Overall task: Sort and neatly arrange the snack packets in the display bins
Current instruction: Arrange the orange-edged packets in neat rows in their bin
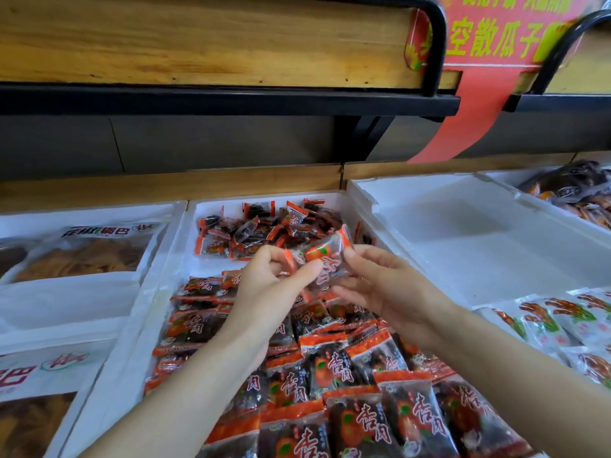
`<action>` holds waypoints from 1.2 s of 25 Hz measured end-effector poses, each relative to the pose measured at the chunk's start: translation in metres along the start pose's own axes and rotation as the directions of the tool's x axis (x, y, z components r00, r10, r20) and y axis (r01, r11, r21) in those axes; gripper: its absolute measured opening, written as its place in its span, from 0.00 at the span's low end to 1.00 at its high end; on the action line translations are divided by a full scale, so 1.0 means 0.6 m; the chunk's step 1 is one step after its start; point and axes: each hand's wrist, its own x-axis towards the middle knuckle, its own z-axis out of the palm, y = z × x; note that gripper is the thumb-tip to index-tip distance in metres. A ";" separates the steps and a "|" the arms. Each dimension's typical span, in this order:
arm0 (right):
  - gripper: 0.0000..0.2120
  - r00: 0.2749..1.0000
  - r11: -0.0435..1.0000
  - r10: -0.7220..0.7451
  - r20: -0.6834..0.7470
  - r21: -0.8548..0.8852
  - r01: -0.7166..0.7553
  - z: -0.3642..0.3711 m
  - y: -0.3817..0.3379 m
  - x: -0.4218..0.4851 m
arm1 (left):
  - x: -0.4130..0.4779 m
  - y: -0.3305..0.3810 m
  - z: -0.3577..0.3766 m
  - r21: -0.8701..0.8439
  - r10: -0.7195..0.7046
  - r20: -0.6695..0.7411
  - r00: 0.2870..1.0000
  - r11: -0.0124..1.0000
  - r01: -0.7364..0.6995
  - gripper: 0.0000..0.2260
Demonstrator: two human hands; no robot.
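Note:
Both hands hold one snack packet [325, 259], clear with orange-red ends and red lettering, lifted above the middle white foam bin [158, 276]. My left hand [277, 285] pinches its left end between thumb and fingers. My right hand [380, 282] grips its right side, fingers curled beneath. Below them lie rows of matching dark packets [357, 375] with orange-red tops, partly hidden by my forearms. A loose heap of smaller packets [264, 229] fills the bin's far end.
Left bin [66, 299] holds large bags of yellow crisps [82, 252]. An almost bare white foam bin [479, 233] sits on the right, with white printed packets [562, 319] at its near end. Farther right are dark snack bags [575, 190]. A wooden shelf [198, 44] and red sign [496, 34] hang overhead.

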 end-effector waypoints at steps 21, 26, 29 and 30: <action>0.10 0.996 0.320 -0.017 -0.091 -0.944 -0.081 -0.106 0.043 0.204 | 0.243 -0.093 0.037 0.730 -0.122 0.591 0.797 0.502 -0.464 0.28; 0.23 0.997 0.403 0.042 -0.063 -0.912 -0.075 -0.099 0.068 0.192 | 0.230 -0.097 0.036 0.727 -0.109 0.604 0.790 0.482 -0.489 0.28; 0.18 0.999 0.374 0.005 -0.053 -0.926 -0.051 -0.101 0.075 0.192 | 0.225 -0.097 0.037 0.753 -0.146 0.603 0.784 0.428 -0.499 0.28; 0.18 0.999 0.353 0.000 -0.044 -0.935 -0.041 -0.104 0.074 0.190 | 0.223 -0.094 0.038 0.765 -0.163 0.606 0.778 0.387 -0.515 0.28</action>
